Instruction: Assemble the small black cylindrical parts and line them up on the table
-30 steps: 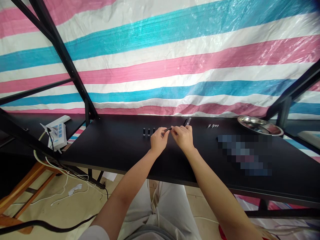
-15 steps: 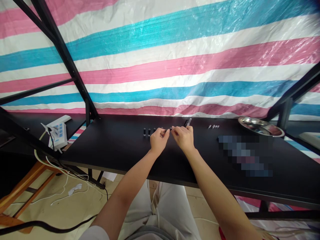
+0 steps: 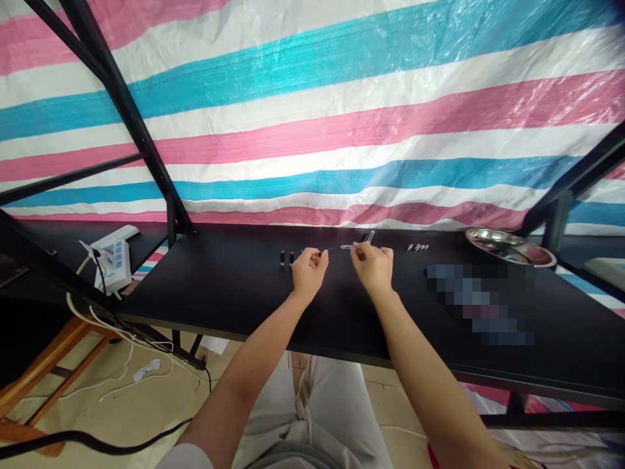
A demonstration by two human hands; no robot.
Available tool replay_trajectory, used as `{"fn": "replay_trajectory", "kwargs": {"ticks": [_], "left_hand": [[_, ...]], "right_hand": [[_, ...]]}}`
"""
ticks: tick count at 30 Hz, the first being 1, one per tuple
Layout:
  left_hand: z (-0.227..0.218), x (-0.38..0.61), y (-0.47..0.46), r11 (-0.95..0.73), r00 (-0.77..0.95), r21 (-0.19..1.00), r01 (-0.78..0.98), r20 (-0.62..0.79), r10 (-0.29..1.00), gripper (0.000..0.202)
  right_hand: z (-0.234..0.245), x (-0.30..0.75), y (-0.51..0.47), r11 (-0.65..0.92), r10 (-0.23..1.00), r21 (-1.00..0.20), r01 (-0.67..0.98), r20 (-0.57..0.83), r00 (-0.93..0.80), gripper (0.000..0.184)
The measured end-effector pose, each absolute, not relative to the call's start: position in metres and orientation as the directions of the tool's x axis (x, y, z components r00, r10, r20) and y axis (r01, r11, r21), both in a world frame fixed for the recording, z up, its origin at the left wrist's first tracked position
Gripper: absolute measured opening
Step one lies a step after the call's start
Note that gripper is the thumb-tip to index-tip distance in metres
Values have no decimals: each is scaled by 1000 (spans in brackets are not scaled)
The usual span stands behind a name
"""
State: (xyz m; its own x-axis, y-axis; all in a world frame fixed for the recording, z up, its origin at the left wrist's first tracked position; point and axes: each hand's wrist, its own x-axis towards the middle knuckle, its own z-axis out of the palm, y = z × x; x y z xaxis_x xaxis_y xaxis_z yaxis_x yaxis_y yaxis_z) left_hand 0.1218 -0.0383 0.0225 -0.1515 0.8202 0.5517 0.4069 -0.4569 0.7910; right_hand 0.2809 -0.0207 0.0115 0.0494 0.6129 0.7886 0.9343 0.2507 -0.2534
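Note:
My left hand (image 3: 310, 270) is closed in a pinch on a slim black piece (image 3: 331, 251) pointing right. My right hand (image 3: 374, 266) pinches a clear tube (image 3: 346, 247), its end pointing left toward that piece with a small gap between. Small black cylinders with pale lower ends, among them one black cylinder (image 3: 282, 258), stand upright left of my left hand; others are partly hidden behind it. Another clear stick (image 3: 372, 236) and a dark piece (image 3: 364, 238) lie just behind my right hand.
Several small shiny pieces (image 3: 417, 247) lie to the right. A round metal tray (image 3: 508, 247) sits at the far right of the black table (image 3: 219, 286), behind a pixelated patch (image 3: 481, 306). A white power strip (image 3: 116, 260) and cables are at left.
My hands were close together over the black piece. My right hand has moved right, and the clear tube now shows in its fingers. My left hand has barely moved.

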Motion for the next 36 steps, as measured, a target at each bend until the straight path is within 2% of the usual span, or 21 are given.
{"fn": "replay_trajectory", "kwargs": {"ticks": [3,9,12,17,26,30,33,36], "left_hand": [[21,123,-38,-449,-78,781,435,530,845,12],[18,123,-38,-431,115,726,535,443,889,14],[17,123,-39,-409,167,695,591,391,905,16],[15,122,-39,-371,241,657,656,284,928,17],[14,121,-38,-373,278,616,693,249,928,18],[15,122,-40,-362,247,642,676,266,932,26],[16,122,-41,-375,271,633,678,259,927,22],[16,122,-43,-438,352,597,672,263,898,19]], "right_hand": [[10,288,-19,316,675,-365,876,735,62,25],[9,282,-22,506,793,-463,728,581,-182,24],[5,280,-22,506,841,-501,702,467,-273,17],[4,281,-22,451,890,-540,710,335,-310,11],[6,279,-24,486,873,-569,664,353,-337,16],[4,285,-21,440,884,-556,705,406,-231,17],[-3,296,-14,315,881,-558,768,473,-18,22],[-13,307,-2,167,847,-635,755,484,220,27]]}}
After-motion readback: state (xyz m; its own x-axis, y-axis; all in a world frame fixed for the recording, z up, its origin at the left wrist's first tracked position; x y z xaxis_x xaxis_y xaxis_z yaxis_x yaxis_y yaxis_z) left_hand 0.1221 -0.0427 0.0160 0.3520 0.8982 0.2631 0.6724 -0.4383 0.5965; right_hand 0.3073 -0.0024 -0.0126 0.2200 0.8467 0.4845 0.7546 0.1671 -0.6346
